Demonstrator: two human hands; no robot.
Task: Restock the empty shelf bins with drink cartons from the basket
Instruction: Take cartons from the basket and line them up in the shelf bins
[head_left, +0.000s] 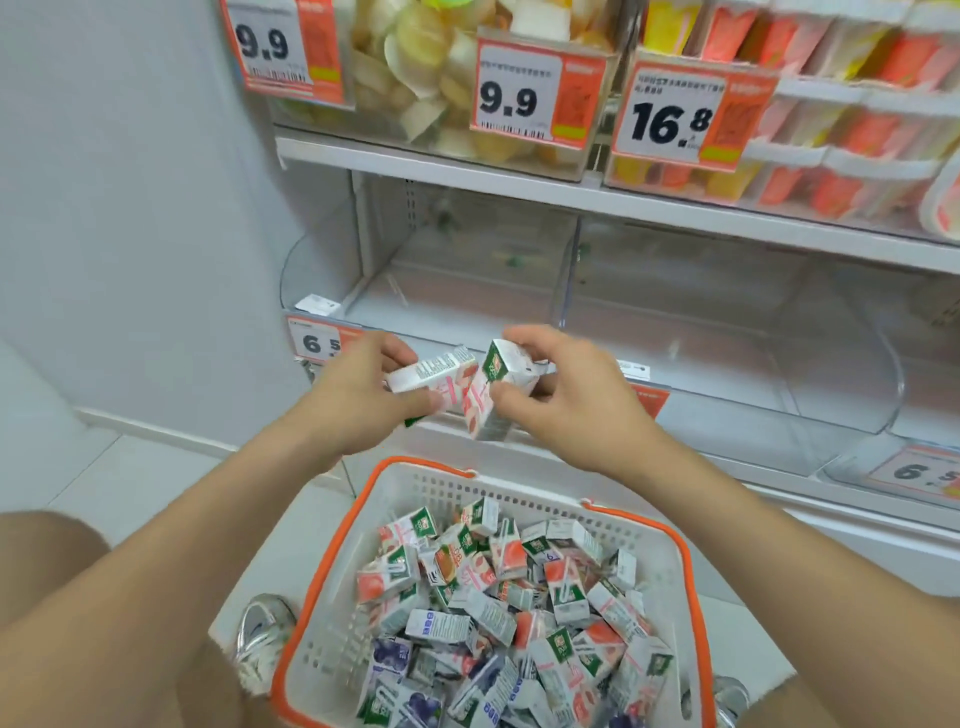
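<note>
My left hand (358, 395) grips a small white and pink drink carton (423, 374) lying sideways. My right hand (566, 395) grips a second carton (498, 387), tilted with its green top up. The two cartons touch each other in front of the lower shelf's edge, above the basket. The white basket with an orange rim (332, 551) stands on the floor below my hands and holds several pink, green and purple cartons (498, 603). Behind my hands the clear shelf bins (467, 270) look empty.
The upper shelf holds clear bins of fruit cups (431, 88) and boxed snacks (841, 119), with price tags 9.9 and 16.8 in front. A white wall (130, 208) closes the left side. My knees and a silver shoe (260, 634) flank the basket.
</note>
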